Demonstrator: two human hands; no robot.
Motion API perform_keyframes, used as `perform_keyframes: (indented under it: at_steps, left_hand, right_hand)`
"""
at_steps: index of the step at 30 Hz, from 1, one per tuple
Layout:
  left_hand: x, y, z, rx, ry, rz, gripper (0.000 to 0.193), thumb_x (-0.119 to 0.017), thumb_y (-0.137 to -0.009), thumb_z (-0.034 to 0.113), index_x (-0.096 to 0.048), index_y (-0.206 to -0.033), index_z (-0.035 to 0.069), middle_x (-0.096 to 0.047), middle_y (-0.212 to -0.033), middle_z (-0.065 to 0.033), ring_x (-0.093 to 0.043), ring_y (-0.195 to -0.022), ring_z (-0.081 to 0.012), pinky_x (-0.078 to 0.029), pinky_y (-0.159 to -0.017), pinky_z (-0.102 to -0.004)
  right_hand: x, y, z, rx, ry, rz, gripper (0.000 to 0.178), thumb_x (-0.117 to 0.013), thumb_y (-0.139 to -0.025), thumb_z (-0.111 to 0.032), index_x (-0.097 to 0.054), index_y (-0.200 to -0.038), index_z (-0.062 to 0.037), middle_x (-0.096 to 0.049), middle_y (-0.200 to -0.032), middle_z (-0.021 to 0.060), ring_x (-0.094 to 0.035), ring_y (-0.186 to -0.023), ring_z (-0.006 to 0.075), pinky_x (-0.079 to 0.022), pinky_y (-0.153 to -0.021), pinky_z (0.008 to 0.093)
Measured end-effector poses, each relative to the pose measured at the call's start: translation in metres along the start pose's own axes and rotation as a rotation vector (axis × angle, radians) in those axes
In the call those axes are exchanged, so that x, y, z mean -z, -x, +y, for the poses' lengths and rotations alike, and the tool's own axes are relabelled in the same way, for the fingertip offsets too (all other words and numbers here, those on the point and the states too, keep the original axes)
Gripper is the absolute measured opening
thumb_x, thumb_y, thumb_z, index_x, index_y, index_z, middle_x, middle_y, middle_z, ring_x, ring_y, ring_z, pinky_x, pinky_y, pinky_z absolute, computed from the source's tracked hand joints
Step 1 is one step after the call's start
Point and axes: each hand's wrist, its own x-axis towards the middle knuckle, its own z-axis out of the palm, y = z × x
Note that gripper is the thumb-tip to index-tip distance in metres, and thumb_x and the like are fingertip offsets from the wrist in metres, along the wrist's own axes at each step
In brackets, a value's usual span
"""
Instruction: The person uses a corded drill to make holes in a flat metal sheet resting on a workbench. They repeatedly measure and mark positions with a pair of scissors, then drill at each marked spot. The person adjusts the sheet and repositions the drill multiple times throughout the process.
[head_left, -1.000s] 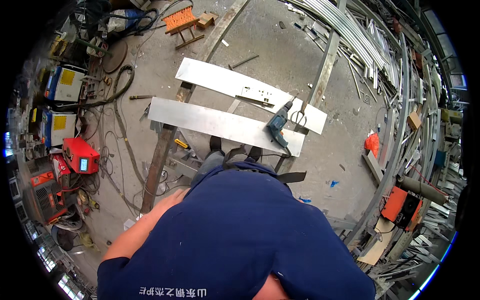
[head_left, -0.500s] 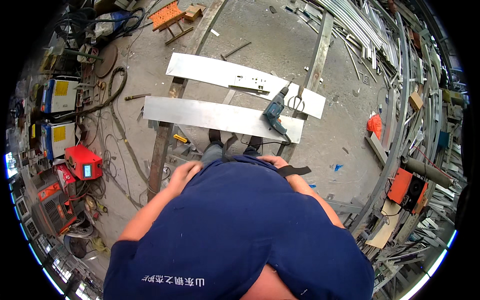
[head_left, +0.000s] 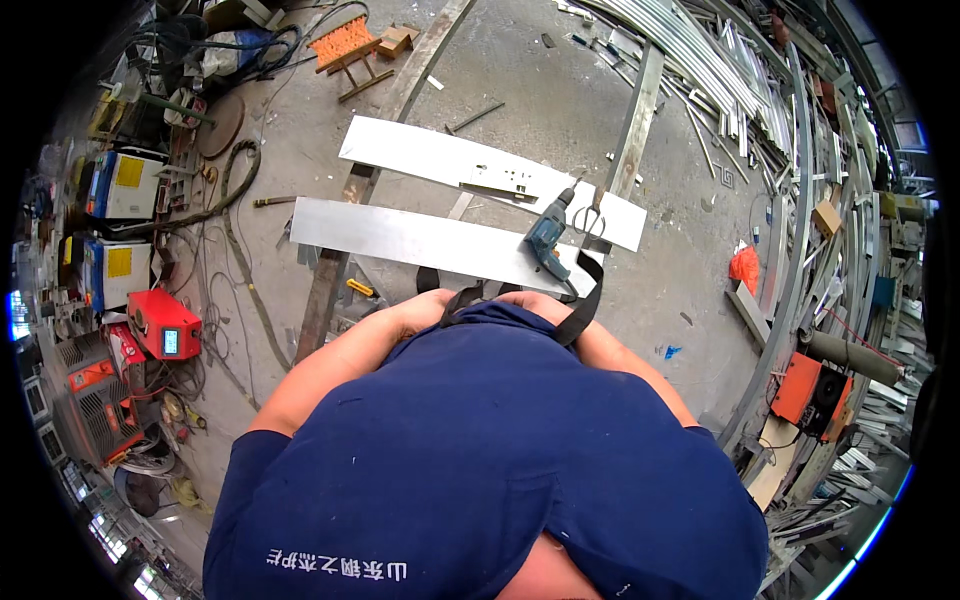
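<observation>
At the lower centre, both bare arms bend in to the waist; the left hand and right hand meet the dark shirt hem, fingers largely hidden, so I can't tell their spread or grip. A black strap loops out beside the right hand.

Beyond, the nearer metal plate bears a drill at its right end. A gap separates it from the farther plate; both overhang the left beam. Grey concrete floor spreads past them. An orange bag, contents hidden, sits at right; a brown box stands upper left.
</observation>
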Motion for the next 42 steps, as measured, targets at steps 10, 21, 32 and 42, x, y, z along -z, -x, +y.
perform_keyframes:
  at_steps: [10,21,32,42]
  left_hand:
    - [0.001,0.047,0.016,-0.092,-0.219,0.034,0.033,-0.07,-0.093,0.021,-0.065,-0.122,0.006,-0.069,-0.115,-0.0073,-0.064,-0.104,-0.0174,-0.049,-0.094,-0.0343]
    - [0.014,0.115,-0.034,-0.146,-0.167,0.158,0.019,-0.061,-0.097,0.018,-0.063,-0.105,0.001,-0.063,-0.102,-0.0054,-0.057,-0.095,-0.0136,-0.047,-0.085,-0.0296]
    - [0.015,0.082,-0.048,-0.12,0.669,0.592,0.01,-0.06,-0.097,0.013,-0.063,-0.1,0.004,-0.063,-0.087,-0.0024,-0.057,-0.077,-0.01,-0.049,-0.072,-0.0274]
    - [0.004,0.09,-0.079,0.187,-0.083,0.521,0.046,-0.064,-0.096,0.04,-0.071,-0.097,-0.005,-0.07,-0.084,-0.0085,-0.061,-0.079,-0.0134,-0.051,-0.073,-0.033]
  right_hand:
    - [0.002,0.021,-0.009,0.083,0.181,0.005,0.034,-0.067,-0.093,-0.029,-0.071,-0.113,-0.0015,-0.073,-0.104,0.0094,-0.067,-0.099,0.0169,-0.051,-0.091,0.0311]
    - [0.022,0.07,0.025,-0.15,-0.013,0.029,0.035,-0.069,-0.094,-0.036,-0.07,-0.1,-0.0017,-0.066,-0.085,0.0001,-0.058,-0.078,0.011,-0.048,-0.074,0.0288]
    - [0.005,0.034,0.041,-0.037,-0.79,0.48,0.036,-0.064,-0.098,-0.025,-0.061,-0.119,0.0039,-0.069,-0.101,0.0111,-0.067,-0.086,0.0198,-0.057,-0.077,0.0336]
    - [-0.007,0.083,0.039,-0.325,0.001,0.405,0.038,-0.066,-0.094,-0.032,-0.067,-0.107,0.0036,-0.069,-0.093,0.0119,-0.061,-0.086,0.0182,-0.05,-0.079,0.0352]
